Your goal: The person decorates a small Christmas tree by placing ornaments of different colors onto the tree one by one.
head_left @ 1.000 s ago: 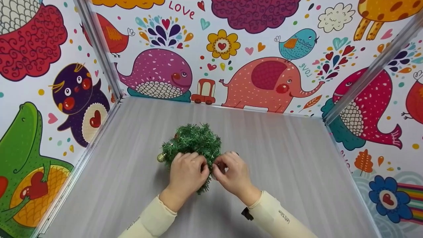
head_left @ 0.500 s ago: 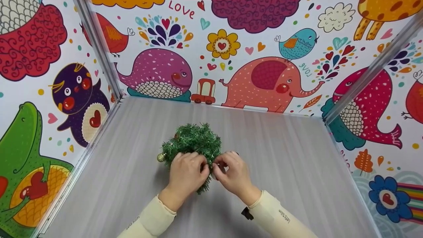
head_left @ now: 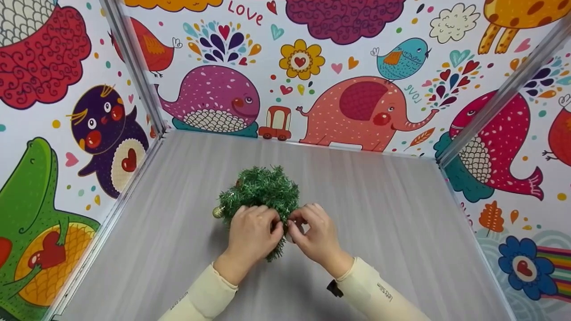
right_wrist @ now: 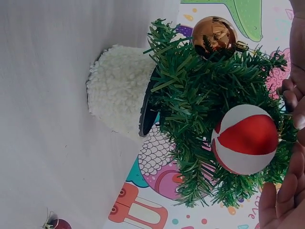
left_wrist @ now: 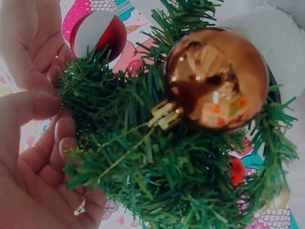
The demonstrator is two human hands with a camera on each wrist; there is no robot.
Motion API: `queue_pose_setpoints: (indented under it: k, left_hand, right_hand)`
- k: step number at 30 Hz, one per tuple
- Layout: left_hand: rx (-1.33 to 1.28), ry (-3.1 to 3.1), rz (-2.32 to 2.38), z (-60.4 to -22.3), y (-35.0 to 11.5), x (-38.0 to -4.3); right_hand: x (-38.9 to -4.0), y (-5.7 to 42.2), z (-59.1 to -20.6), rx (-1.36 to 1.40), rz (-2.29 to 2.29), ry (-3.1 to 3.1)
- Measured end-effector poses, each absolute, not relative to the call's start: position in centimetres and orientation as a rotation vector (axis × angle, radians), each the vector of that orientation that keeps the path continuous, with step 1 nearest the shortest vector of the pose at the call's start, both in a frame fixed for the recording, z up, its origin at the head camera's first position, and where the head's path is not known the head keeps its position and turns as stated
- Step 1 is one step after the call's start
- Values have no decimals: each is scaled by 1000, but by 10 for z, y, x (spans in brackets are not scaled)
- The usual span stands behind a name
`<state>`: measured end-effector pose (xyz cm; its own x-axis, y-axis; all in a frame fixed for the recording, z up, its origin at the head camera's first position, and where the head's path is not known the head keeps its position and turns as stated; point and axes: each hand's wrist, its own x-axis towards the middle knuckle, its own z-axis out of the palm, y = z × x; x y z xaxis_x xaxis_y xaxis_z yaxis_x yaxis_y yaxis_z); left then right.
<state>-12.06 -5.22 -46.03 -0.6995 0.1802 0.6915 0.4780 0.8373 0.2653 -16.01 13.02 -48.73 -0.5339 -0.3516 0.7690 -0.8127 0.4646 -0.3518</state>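
A small artificial Christmas tree (head_left: 263, 187) in a pot with a white fleecy cover (right_wrist: 116, 90) stands before me. My left hand (head_left: 254, 232) pinches a branch tip between thumb and fingers, at the outer end of the green needles. Close beside it, my right hand (head_left: 314, 232) has thumb and index finger together at the gold cord of a red and white bauble (right_wrist: 248, 140). That bauble hangs against the branches, its cap near the fingertips. A shiny copper bauble (left_wrist: 217, 78) hangs by a gold cord on the left side. The exact pinch point is partly hidden by the fingers.
A gold glitter bauble (head_left: 217, 212) and a small red ball (left_wrist: 237, 171) also sit on the tree. Another red bauble (right_wrist: 61, 224) shows at the lower corner of the right wrist view. Printed walls (head_left: 285, 26) with metal rails border the grey table (head_left: 379, 200).
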Motion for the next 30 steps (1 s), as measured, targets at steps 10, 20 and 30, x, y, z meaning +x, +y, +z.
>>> queue_pose_setpoints:
  k: [10,20,30]
  left_hand:
    - [-458,-2273,-592,-460,-63,-118]
    - [-348,-2275,-595,-469,-74,-111]
    - [-255,-2355,-468,-478,-71,-106]
  right_hand:
    - [-163,140,-489,937,1041,-2050]
    - [-172,171,-512,739,1029,-2181]
    - [-178,197,-539,558,863,-2524]
